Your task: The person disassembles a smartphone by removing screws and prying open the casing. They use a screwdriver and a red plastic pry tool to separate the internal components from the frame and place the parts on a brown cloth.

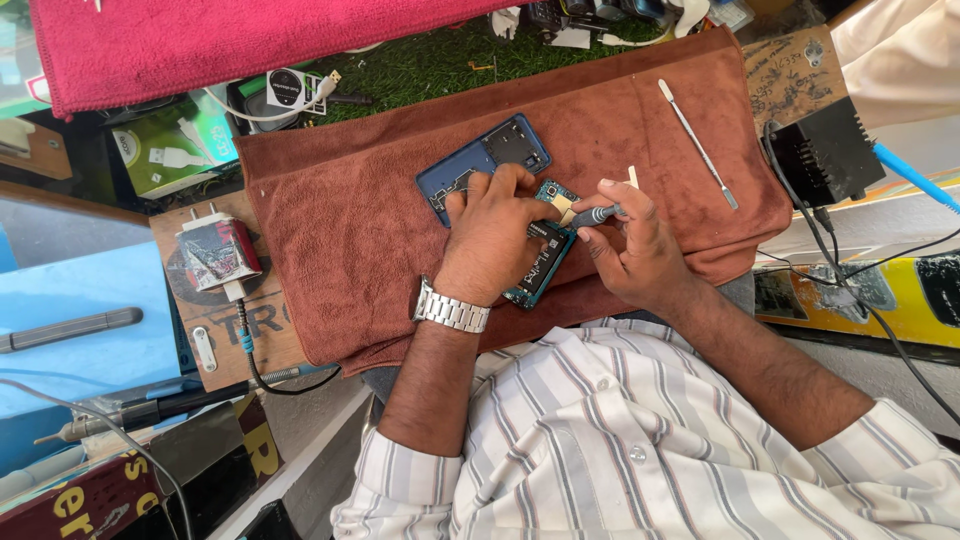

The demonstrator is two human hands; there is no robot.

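Both hands meet over an opened phone (pixel 545 250) lying near the middle of a brown towel (pixel 350 200). The left hand (pixel 490 235), with a metal watch (pixel 452 310) on its wrist, presses flat on the phone, fingers spread to pin it down. The right hand (pixel 640 250) pinches a small screwdriver (pixel 595 213), its tip aimed at the upper end of the exposed insides; the battery and green circuit board show between the hands.

Just beside the phone, toward the towel's far edge, lies its blue back cover (pixel 480 160), partly under the left fingers. A thin metal prying tool (pixel 697 143) rests well apart near the towel's right edge.

Doing this step well likely means keeping the screwdriver upright and seated in the screw head, pressing lightly while the other hand stops the phone sliding on the soft cloth, and catching any loosened screw before it sinks into the pile.

The towel covers a crowded bench. Past its left edge sit a white charger plug (pixel 215 250) and a green box (pixel 175 150). At the right edge stands a black power unit (pixel 825 155) with a blue-handled soldering iron (pixel 915 175) and trailing cables. A pink cloth (pixel 200 40) hangs across the far left corner, with a strip of green turf matting behind. Daylight falls on the person's striped shirt (pixel 620 440).
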